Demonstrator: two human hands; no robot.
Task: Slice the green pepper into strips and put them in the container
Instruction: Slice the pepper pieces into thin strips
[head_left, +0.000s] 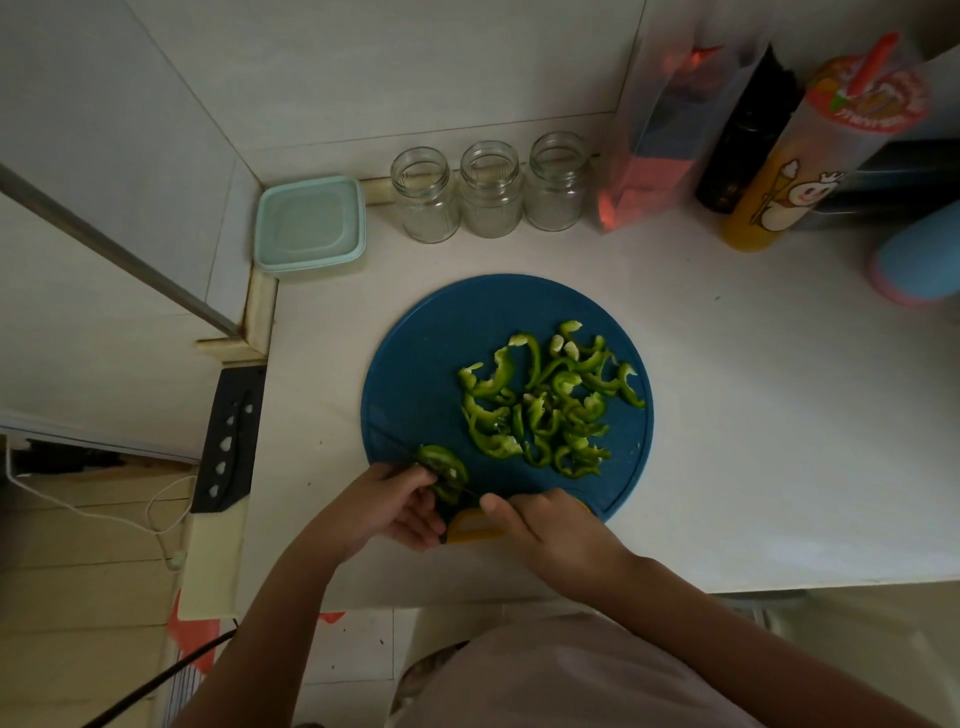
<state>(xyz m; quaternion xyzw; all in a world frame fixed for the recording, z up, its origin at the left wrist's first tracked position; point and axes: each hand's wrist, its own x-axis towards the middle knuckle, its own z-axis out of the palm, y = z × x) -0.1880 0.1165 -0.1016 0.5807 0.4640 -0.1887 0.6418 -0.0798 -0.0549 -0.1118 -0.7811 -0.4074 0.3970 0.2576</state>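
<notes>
A round blue cutting board (415, 374) lies on the white counter. Several green pepper strips (550, 405) are piled on its right half. At the board's near edge my left hand (395, 512) holds a remaining green pepper piece (441, 467) with curled fingers. My right hand (540, 530) grips a knife; its dark blade (400, 448) runs up-left across the pepper piece. A pale green lidded container (309, 223) sits at the back left corner of the counter, closed.
Three open glass jars (491, 189) stand in a row behind the board. At the back right are a plastic bag (654, 150), a dark bottle (743, 135), a printed cup with a straw (810, 156) and a blue object (919, 260). A knife sheath (228, 441) lies left.
</notes>
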